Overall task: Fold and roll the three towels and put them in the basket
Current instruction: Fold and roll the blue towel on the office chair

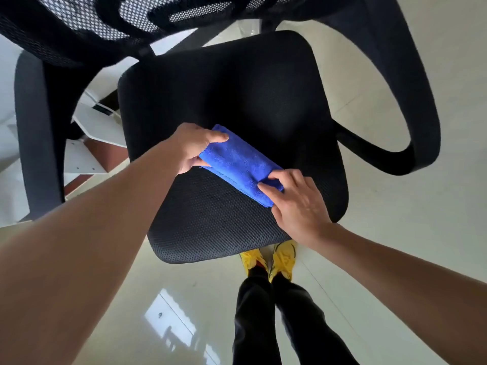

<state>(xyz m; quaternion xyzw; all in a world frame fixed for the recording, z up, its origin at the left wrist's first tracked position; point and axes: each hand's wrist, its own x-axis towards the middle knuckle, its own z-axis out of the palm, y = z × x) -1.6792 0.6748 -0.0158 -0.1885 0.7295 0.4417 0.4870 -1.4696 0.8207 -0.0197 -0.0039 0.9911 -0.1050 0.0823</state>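
Observation:
A blue towel, folded into a long narrow strip, lies diagonally on the black mesh seat of an office chair. My left hand pinches its far upper-left end between thumb and fingers. My right hand grips the near lower-right end, fingertips pressed on the fold. No basket and no other towels are in view.
The chair's mesh backrest rises at the top, with armrests on the left and the right. White furniture stands behind the chair on the left. Glossy tiled floor surrounds it; my yellow shoes stand under the seat's front edge.

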